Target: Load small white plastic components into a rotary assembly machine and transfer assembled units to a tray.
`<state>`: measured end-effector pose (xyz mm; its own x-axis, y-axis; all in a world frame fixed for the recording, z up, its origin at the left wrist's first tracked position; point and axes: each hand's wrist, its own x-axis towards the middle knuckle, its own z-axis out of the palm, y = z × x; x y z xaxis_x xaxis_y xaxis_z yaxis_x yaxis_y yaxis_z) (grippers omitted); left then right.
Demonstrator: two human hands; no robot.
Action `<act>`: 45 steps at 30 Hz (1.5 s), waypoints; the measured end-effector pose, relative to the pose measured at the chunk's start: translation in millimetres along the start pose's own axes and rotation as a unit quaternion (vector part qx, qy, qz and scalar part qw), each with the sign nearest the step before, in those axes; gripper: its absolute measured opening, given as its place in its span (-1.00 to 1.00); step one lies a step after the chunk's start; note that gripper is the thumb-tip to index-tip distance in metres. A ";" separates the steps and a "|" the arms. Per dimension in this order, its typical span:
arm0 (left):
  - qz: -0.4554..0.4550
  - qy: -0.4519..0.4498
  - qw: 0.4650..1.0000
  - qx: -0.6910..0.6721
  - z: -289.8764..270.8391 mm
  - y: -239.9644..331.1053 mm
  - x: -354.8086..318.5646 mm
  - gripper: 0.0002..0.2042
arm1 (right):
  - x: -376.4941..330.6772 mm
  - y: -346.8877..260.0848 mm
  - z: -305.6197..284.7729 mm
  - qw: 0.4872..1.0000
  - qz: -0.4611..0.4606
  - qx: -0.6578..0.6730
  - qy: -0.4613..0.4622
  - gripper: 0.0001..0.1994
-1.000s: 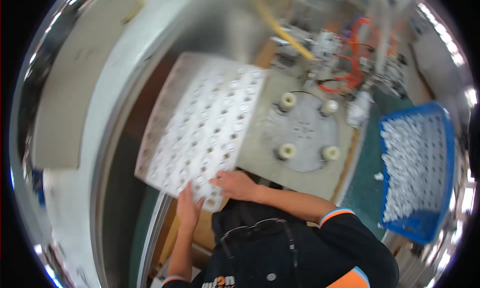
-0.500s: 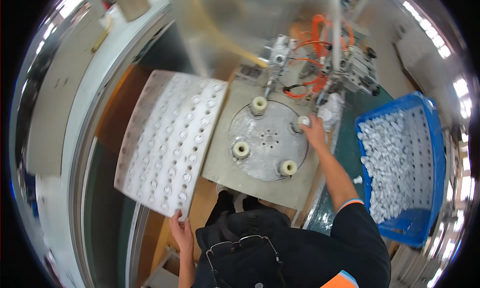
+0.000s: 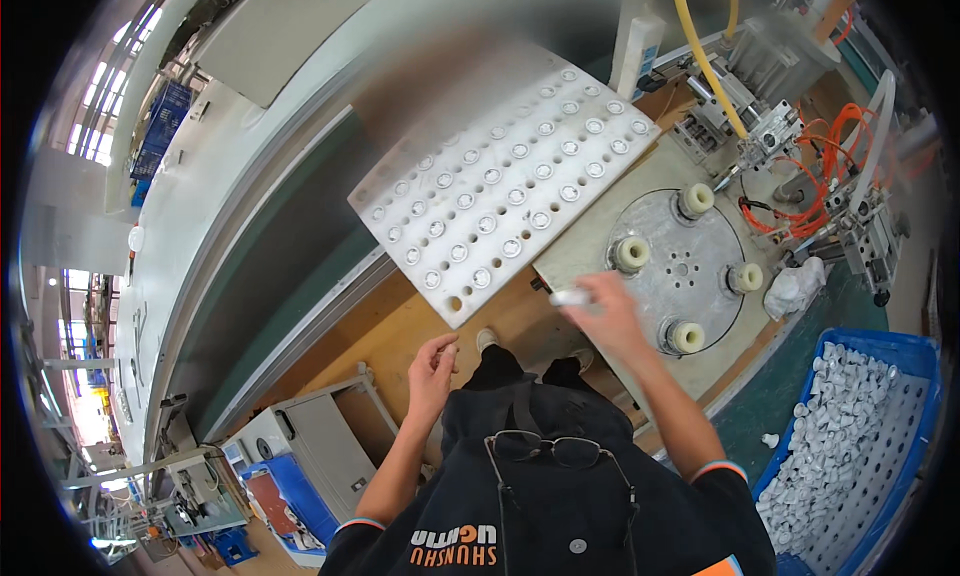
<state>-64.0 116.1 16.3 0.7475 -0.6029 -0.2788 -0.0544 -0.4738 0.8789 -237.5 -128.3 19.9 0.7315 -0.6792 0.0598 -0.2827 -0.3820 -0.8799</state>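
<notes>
A small white, silvery part [image 3: 570, 297], smeared by motion, is pinched in my right hand [image 3: 612, 321]. That hand hovers over the near left edge of the fixture plate. My left hand [image 3: 432, 376] is just below the near corner of a white tray [image 3: 454, 303], its fingers curled together; what they hold, if anything, is hidden. Round silver-topped parts [image 3: 515, 196] fill rows of holes in the tray, and its near corner hole is bare. On the round metal turntable [image 3: 655, 296] several cream ring-shaped holders [image 3: 686, 336] stand, each with an open centre.
A blue basket [image 3: 935, 361] heaped with small white parts [image 3: 825, 436] stands at the right. Behind the turntable are metal actuators [image 3: 770, 136] with orange air hoses [image 3: 828, 161] and a yellow hose [image 3: 700, 51]. A crumpled white cloth [image 3: 795, 288] lies beside it.
My right hand has come away from the turntable toward the tray with the small white part. My left hand has left the tray's corner. The whole view has turned, shifting the turntable right.
</notes>
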 end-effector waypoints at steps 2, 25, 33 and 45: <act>0.008 -0.015 0.999 -0.037 -7.2 21.6 15.2 -0.79 | 20.4 -23.1 58.8 0.994 -0.111 -0.013 -0.016 -0.65; 0.233 -0.480 0.839 0.102 -226.0 98.3 32.0 -0.73 | -58.7 -198.0 52.5 0.942 -0.079 0.129 -0.301 -0.68; 0.285 -0.426 0.855 0.079 -212.2 117.4 41.4 -0.78 | -59.6 -205.1 48.5 0.987 -0.125 0.054 -0.085 -0.77; 0.602 -0.139 0.705 -0.349 -196.2 236.8 34.7 -0.72 | 1.4 -306.1 -11.0 0.841 -0.495 0.073 0.205 -0.99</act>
<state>78.9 108.9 290.7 0.2742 -0.4475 0.8512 -0.1276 0.8604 0.4934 -156.7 -19.2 294.5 0.2797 -0.2440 0.9286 0.4397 -0.8273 -0.3498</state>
